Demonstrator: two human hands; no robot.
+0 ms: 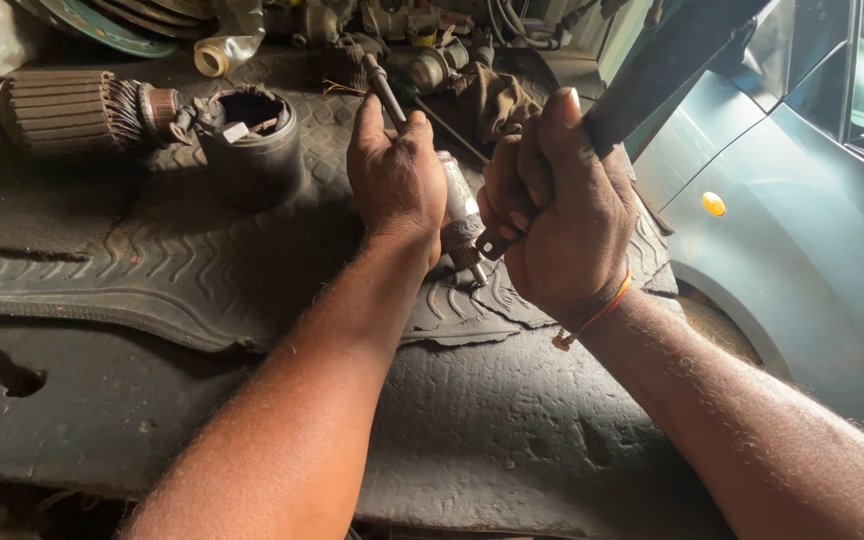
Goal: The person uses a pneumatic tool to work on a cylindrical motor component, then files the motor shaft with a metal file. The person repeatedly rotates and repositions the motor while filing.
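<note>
My left hand (394, 178) grips a small metal shaft part (460, 205) with a thin rod (385, 90) sticking up past my fingers and a geared tip pointing down. My right hand (560, 205) is closed around a long flat dark metal bar (667, 65) that slants up to the right, its lower end touching the part near the gear. Both hands hover over a worn rubber mat (152, 250). A red thread is tied at my right wrist.
A dark cylindrical housing (252, 140) and a copper-wound armature (67, 110) lie on the mat at the left. Several greasy parts and a rag (497, 95) clutter the back. A blue-grey car body (802, 220) stands at the right. A hole (7, 370) shows at the lower left.
</note>
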